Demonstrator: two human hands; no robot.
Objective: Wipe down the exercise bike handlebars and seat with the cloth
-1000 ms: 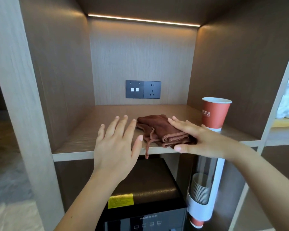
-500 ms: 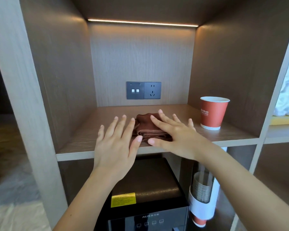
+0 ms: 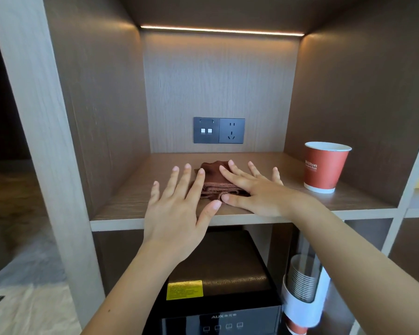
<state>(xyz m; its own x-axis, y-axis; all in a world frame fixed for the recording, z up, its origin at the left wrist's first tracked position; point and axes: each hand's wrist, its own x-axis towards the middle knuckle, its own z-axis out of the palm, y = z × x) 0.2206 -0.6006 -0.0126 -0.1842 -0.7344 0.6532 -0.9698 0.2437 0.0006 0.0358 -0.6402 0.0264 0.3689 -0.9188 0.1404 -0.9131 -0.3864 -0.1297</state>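
Your folded brown cloth (image 3: 214, 176) sat on the shelf (image 3: 131, 197), left of the red cup (image 3: 324, 168). Your right hand (image 3: 252, 192) lay flat on it, fingers straight; your left hand (image 3: 177, 209), spread open too, was farther from the cup.

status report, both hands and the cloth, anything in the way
Left hand open at the left edge of the folded brown cloth. Right hand flat on it, no grip yet. Red paper cup stands apart to the right; bike not in view.

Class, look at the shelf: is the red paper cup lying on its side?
No, the red paper cup stands upright on the shelf, open mouth up, apart from the brown cloth.
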